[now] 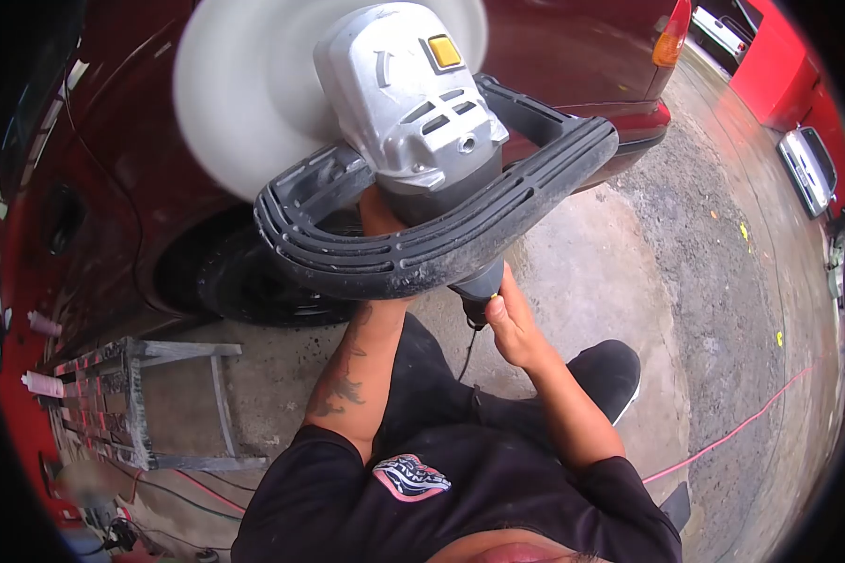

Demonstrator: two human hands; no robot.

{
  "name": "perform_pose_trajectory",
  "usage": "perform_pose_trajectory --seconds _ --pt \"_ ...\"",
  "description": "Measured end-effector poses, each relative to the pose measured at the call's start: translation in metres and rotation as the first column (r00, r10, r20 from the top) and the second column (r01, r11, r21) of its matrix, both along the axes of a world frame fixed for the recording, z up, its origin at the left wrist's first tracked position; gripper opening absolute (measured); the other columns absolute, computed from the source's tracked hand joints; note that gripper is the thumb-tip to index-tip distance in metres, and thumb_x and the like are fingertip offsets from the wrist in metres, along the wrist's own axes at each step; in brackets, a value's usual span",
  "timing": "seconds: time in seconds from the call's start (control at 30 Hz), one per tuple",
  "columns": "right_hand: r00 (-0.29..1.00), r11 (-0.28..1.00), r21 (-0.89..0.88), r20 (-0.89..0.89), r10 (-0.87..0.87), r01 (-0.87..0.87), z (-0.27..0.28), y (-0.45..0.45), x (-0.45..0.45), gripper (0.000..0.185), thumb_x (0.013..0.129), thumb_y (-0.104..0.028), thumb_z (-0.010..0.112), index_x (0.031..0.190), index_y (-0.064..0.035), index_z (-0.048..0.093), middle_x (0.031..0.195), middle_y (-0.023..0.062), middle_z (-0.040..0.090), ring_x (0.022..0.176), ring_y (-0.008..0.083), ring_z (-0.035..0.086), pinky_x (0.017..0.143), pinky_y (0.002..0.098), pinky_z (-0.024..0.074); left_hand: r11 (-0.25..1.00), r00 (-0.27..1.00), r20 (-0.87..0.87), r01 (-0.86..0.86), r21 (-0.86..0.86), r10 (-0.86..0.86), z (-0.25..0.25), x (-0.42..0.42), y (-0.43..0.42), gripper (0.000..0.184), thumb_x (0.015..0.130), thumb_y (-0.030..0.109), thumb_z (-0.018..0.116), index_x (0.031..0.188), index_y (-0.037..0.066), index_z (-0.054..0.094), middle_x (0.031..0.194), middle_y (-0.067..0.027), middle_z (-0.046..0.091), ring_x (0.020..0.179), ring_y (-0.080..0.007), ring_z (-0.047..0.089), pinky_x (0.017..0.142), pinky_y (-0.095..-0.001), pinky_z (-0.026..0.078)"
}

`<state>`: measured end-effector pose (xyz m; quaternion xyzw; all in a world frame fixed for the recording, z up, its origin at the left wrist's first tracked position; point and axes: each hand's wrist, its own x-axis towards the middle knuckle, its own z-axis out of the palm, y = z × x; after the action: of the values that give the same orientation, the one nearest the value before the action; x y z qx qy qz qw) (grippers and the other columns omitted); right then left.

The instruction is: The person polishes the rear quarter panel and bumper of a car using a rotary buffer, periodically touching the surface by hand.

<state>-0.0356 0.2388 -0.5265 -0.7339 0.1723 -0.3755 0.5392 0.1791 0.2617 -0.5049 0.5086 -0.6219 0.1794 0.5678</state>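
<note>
Rotary polisher: held in front of the person, at the dark red car's body. White pad at its head, blurred, facing the panel. Right hand: clasped on the rear grip, thumb along its side. Left hand: beneath the polisher body, mostly hidden by the loop handle; finger closure cannot be told. Power cord hangs from the polisher's rear. Left of the polisher and lower: wheel, then scuffed stand. Pink hose: on the floor, well right of the polisher.
</note>
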Motion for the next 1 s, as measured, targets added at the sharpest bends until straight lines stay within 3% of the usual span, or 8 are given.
perform_pose_trajectory --seconds 0.23,0.37,0.5,0.67,0.73,0.83,0.93,1.0 --pt "0.977 0.997 -0.060 -0.207 -0.060 0.049 -0.012 0.006 0.001 0.097 0.083 -0.028 0.086 0.155 -0.0017 0.027 0.121 0.0242 0.068 0.108 0.0367 0.070 0.090 0.0384 0.0531 0.981 0.950 -0.258 0.191 0.038 -0.175 -0.041 0.001 0.007 0.106 0.081 0.025 0.086 0.159 0.003 0.016 0.154 -0.0142 0.040 0.138 -0.0275 0.044 0.117 -0.0426 0.036" --pt "0.954 0.999 0.008 -0.297 -0.033 0.037 -0.028 0.016 -0.008 0.090 0.080 -0.014 0.084 0.153 -0.0045 0.032 0.106 0.0219 0.072 0.090 0.0350 0.075 0.074 0.0365 0.0568 0.942 0.862 -0.479 0.283 0.183 -0.166 -0.073 -0.019 0.041 0.082 0.096 0.022 0.069 0.161 0.017 0.020 0.159 -0.0122 0.037 0.143 -0.0301 0.042 0.119 -0.0474 0.039" --pt "0.957 1.000 0.007 -0.289 -0.022 0.025 -0.052 0.022 -0.021 0.082 0.078 -0.008 0.082 0.149 -0.0040 0.041 0.106 0.0218 0.073 0.096 0.0352 0.075 0.082 0.0391 0.0573 0.931 0.826 -0.528 0.326 0.166 -0.195 -0.091 -0.032 0.057 0.078 0.094 0.025 0.073 0.155 0.008 0.029 0.147 -0.0179 0.051 0.130 -0.0300 0.056 0.112 -0.0447 0.046" --pt "0.968 0.992 -0.087 -0.226 -0.111 0.094 -0.078 0.021 -0.045 0.082 0.074 -0.008 0.084 0.146 -0.0002 0.044 0.113 0.0228 0.071 0.106 0.0379 0.072 0.089 0.0408 0.0559 0.911 0.437 -0.888 0.408 0.055 -0.142 -0.079 -0.071 0.042 0.080 0.072 0.032 0.088 0.137 0.001 0.054 0.132 -0.0183 0.063 0.122 -0.0347 0.060 0.107 -0.0444 0.042" --pt "0.961 0.975 -0.158 -0.203 -0.190 0.160 -0.087 0.017 -0.052 0.082 0.074 -0.008 0.083 0.146 0.0010 0.044 0.116 0.0237 0.070 0.108 0.0387 0.071 0.090 0.0409 0.0555 0.892 0.351 -0.914 0.450 -0.028 -0.205 -0.075 -0.074 0.024 0.077 0.077 0.030 0.086 0.139 0.001 0.052 0.134 -0.0168 0.061 0.124 -0.0316 0.058 0.108 -0.0433 0.043" --pt "0.953 0.962 -0.180 -0.189 -0.237 0.204 -0.056 0.008 -0.052 0.080 0.075 -0.005 0.079 0.145 0.0018 0.043 0.116 0.0243 0.069 0.107 0.0389 0.071 0.089 0.0407 0.0555 0.844 0.433 -0.778 0.488 -0.223 -0.455 -0.058 -0.077 0.001 0.072 0.089 0.028 0.079 0.147 0.004 0.043 0.142 -0.0129 0.054 0.129 -0.0246 0.053 0.110 -0.0418 0.042" --pt "0.946 0.948 -0.199 -0.160 -0.283 0.250 -0.019 -0.001 -0.047 0.081 0.076 -0.008 0.083 0.146 0.0024 0.042 0.116 0.0253 0.069 0.106 0.0385 0.072 0.089 0.0401 0.0557 0.861 0.642 -0.618 0.495 -0.117 -0.453 -0.038 -0.054 -0.017 0.057 0.083 0.018 0.079 0.134 0.000 0.058 0.130 -0.0128 0.064 0.120 -0.0260 0.060 0.107 -0.0418 0.045" --pt "0.948 0.948 -0.193 -0.145 -0.285 0.255 0.012 -0.004 -0.042 0.084 0.077 -0.010 0.086 0.146 0.0023 0.042 0.117 0.0257 0.069 0.106 0.0380 0.072 0.088 0.0394 0.0559 0.832 0.542 -0.699 0.537 -0.139 -0.467 -0.016 -0.055 -0.024 0.051 0.082 0.015 0.074 0.129 -0.002 0.063 0.123 -0.0138 0.068 0.112 -0.0261 0.065 0.104 -0.0408 0.048"
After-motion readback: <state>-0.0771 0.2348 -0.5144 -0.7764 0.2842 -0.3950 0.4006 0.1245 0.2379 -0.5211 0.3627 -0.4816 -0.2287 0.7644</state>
